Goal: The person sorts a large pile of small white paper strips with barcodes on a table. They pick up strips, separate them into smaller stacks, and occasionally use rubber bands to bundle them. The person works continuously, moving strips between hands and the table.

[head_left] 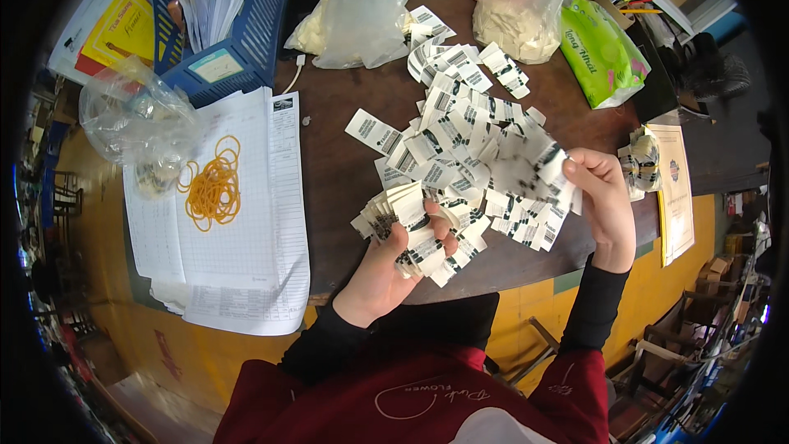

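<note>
A loose heap of small white labels [448, 136] with black print spreads over the dark brown table. My left hand [374, 279] is closed around a thick stack of such labels [399, 207], held at the heap's near edge with the thumb across it. Over the right side of the heap, my right hand [604, 193] pinches a white label [549, 163] between thumb and fingers. That label is partly smeared by motion, so I cannot tell whether it is a single one.
Orange rubber bands [212, 193] lie on papers [246, 279] at left, near a blue plastic basket [218, 70] of documents. Plastic bags [362, 20] stand at the back. A green tissue pack [602, 53], a bundle of labels [643, 160] and a cream booklet [675, 197] are at right.
</note>
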Demonstrator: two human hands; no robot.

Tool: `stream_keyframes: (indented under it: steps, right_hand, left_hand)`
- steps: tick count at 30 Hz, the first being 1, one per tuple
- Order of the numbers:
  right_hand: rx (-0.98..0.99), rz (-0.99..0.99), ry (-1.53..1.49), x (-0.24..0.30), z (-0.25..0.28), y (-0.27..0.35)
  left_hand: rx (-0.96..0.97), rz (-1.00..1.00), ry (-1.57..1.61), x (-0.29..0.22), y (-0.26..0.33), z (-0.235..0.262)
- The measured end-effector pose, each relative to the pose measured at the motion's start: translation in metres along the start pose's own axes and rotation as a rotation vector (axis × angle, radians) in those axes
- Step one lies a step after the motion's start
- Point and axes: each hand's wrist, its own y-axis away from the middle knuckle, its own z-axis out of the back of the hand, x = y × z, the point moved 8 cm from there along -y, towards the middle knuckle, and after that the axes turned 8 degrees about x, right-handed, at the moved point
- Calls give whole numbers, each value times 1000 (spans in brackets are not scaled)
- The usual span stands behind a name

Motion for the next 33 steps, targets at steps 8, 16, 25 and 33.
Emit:
stream_keyframes:
  steps: [8, 16, 25, 33]
  right_hand:
    - [-79, 28, 14, -4, 7, -5]
    - [-592, 342, 1341, 31, -21, 20]
    - [-251, 190, 1205, -21, -103, 15]
    - [-254, 92, 1303, -23, -122, 8]
  left_hand:
    - [0, -40, -8, -3, -3, 2]
    - [-5, -94, 79, -6, -3, 7]
    - [-28, -90, 118, -6, -7, 4]
    - [-75, -117, 95, -8, -7, 3]
